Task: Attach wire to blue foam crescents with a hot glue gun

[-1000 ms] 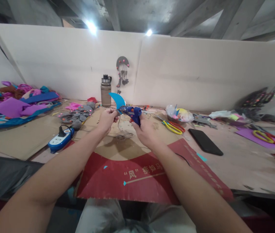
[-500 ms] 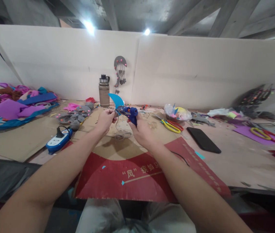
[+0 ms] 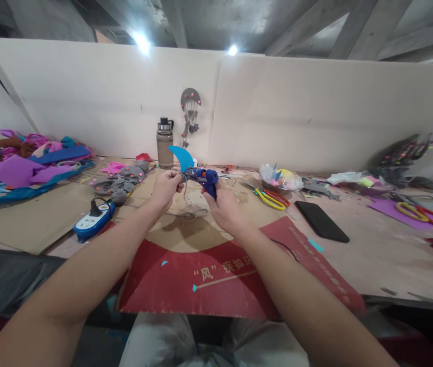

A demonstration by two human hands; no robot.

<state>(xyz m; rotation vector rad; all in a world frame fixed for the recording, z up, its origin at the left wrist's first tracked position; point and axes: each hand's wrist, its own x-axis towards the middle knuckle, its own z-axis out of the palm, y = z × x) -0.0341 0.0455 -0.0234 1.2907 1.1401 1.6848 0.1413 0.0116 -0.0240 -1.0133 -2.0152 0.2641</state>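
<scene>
My left hand (image 3: pixel 166 187) is closed in a pinch on a blue crescent-shaped foam piece (image 3: pixel 178 155), held upright above the table. A thin string hangs from the piece down to the cardboard. My right hand (image 3: pixel 224 205) is wrapped round the handle of a blue glue gun (image 3: pixel 204 177). The gun's nozzle points left and meets the lower end of the foam piece. Both hands are raised over a brown and red cardboard sheet (image 3: pixel 216 275).
Blue power strip (image 3: pixel 94 220) at left, with a grey felt pile (image 3: pixel 122 181) and coloured foam sheets (image 3: pixel 25 168) beyond. Water bottle (image 3: pixel 164 142) by the white wall. Yellow-red scissors (image 3: pixel 272 198), black phone (image 3: pixel 322 220), bag of scraps (image 3: pixel 280 179), more scissors (image 3: pixel 423 214) to the right.
Both hands and the glue gun stay almost where they were, with the nozzle against the blue foam piece. The view shifted slightly.
</scene>
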